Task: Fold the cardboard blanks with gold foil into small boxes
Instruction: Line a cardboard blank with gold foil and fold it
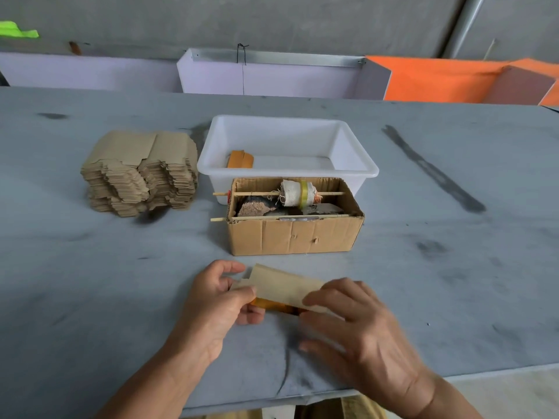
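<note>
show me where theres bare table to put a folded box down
Bare table lies right of the cardboard box and white tub, and on the left in front of the blank stack. The centre is crowded: tub, cardboard box, then both hands on the blank.

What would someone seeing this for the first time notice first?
Probably the two hands, left hand and right hand, gripping a cardboard blank with gold foil underneath, at the table's near edge. Behind them sits an open cardboard box, a white tub beyond it, and a tall stack of blanks to the left.
</note>
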A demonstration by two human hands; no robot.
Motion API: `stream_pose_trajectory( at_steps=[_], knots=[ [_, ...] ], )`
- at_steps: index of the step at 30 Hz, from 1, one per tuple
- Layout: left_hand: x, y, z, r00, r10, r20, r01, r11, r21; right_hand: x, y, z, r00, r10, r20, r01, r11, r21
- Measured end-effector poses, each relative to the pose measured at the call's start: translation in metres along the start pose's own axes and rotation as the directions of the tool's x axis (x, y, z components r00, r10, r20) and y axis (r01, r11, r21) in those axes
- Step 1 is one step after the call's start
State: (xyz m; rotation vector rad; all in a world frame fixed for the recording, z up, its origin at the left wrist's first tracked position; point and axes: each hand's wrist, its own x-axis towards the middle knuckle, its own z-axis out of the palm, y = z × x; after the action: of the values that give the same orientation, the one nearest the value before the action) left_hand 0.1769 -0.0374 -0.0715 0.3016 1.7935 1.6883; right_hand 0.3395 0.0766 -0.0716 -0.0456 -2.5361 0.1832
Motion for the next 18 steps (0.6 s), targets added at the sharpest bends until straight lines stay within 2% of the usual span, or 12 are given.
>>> stream_pose_trajectory(
  at_steps=[3,7,11,16,18],
  knots=[
    [-0.002,0.000,0.002,0.998,-0.057,0.008,0.057,0.998,-0.002,-0.005,-0.002,0.008,0.997,-0.073,-0.025,0.068,0.985,-0.160],
    [-0.004,0.001,0.000,0.995,-0.092,0.042,0.091,0.996,0.019,-0.008,-0.003,0.016,0.996,-0.090,-0.022,0.083,0.970,-0.227],
    [-0.006,0.003,-0.003,0.991,-0.107,0.075,0.100,0.991,0.089,-0.007,0.000,0.021,0.997,-0.074,-0.038,0.063,0.971,-0.233],
    [0.005,0.008,-0.002,0.999,0.010,0.030,-0.018,0.962,0.272,-0.008,0.004,0.023,0.999,-0.024,-0.045,0.018,0.992,-0.126],
    [0.013,0.009,-0.001,0.999,0.015,0.040,-0.027,0.951,0.307,-0.009,0.005,0.022,0.998,-0.017,-0.053,0.011,0.995,-0.104]
  ],
)
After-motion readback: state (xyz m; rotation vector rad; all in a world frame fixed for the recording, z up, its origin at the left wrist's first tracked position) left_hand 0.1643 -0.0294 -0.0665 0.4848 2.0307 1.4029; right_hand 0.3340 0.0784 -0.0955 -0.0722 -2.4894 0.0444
